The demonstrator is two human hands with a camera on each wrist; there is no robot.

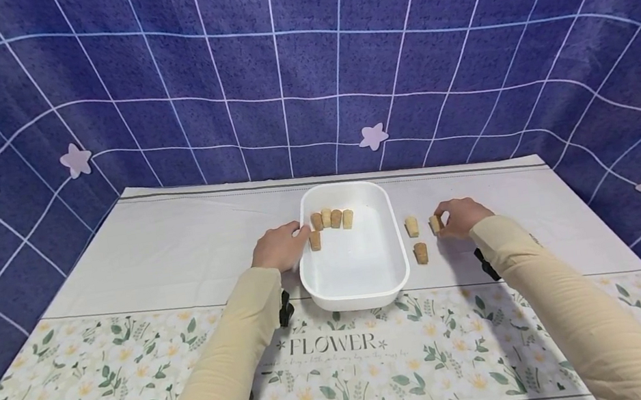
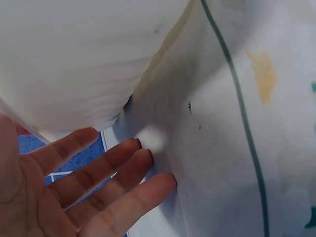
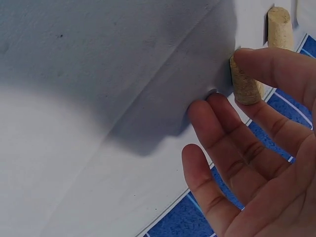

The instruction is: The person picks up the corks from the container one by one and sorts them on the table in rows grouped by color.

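Observation:
My left hand (image 1: 280, 247) is at the left side of a white tray (image 1: 360, 298). Its thumb lies over the rim and the index finger sits against the outer wall, while the other fingers (image 2: 128, 197) spread loosely below. Inside the tray several tapered cork stoppers (image 1: 336, 218) stand in a row at the far left, with one brown cork (image 1: 315, 241) in front of them. To the right of the tray, my right hand (image 1: 463, 217) pinches a cork (image 3: 245, 88) between thumb and index finger, low over the cloth, its other fingers apart.
Between the tray and my right hand are a pale cork (image 1: 411, 226) and a brown cork (image 1: 421, 253). A white cloth with a floral band (image 1: 103, 371) covers the table. Behind it hangs a blue grid-patterned curtain (image 1: 251, 65) with stars.

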